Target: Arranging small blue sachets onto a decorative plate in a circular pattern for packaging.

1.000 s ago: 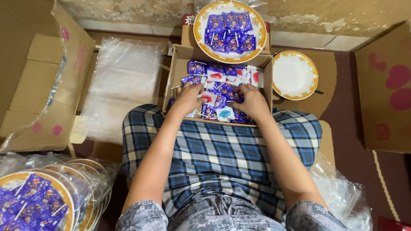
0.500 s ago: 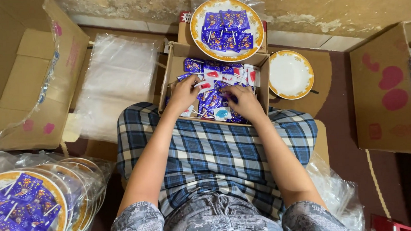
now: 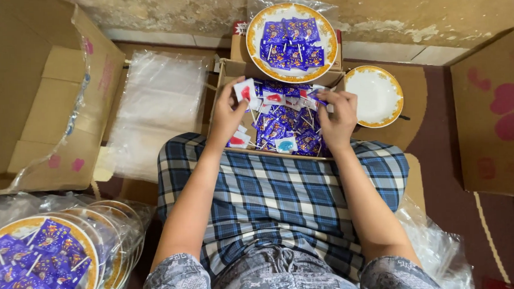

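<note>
An open cardboard box [image 3: 221, 86] in front of my knees holds a heap of small purple and white candy packets [image 3: 282, 126]. My left hand [image 3: 228, 108] is over the box's left side and pinches a white packet with a red spot [image 3: 245, 92]. Over the right side, my right hand [image 3: 336, 120] grips a purple packet [image 3: 318, 97] by its edge. Behind the box lies a gold-rimmed plate [image 3: 292, 42] filled with purple packets inside a clear bag. An empty gold-rimmed white plate [image 3: 374, 96] sits just right of the box, near my right hand.
A stack of clear plastic bags [image 3: 159, 114] lies left of the box. Large cardboard boxes stand at the left [image 3: 39, 95] and right [image 3: 492, 113]. Bagged filled plates [image 3: 50, 260] are piled at bottom left. More loose plastic [image 3: 437, 246] lies by my right leg.
Both hands have lifted out of the packet heap; the left now holds up a white packet and the right a purple one. The view has shifted slightly.
</note>
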